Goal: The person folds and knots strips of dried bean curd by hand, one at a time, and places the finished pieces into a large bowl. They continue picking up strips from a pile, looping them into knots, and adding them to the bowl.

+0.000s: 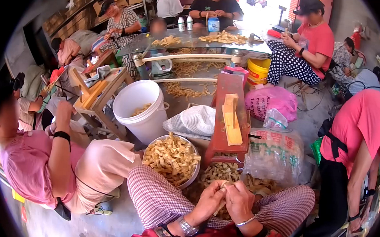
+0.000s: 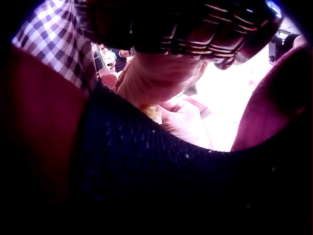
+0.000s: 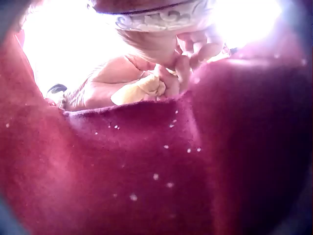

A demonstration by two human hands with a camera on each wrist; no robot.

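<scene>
left hand (image 1: 208,202) and right hand (image 1: 238,200) together pinch a pale piece (image 1: 223,184) above the lap's front edge, where, i reckon, a slipping thumb could drop it into the loose pile (image 1: 221,171) below.

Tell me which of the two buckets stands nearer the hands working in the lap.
The white bucket, right beside the metal bowl heaped with pale pieces. The yellow bucket stands farther off, under the edge of the glass table.
</scene>
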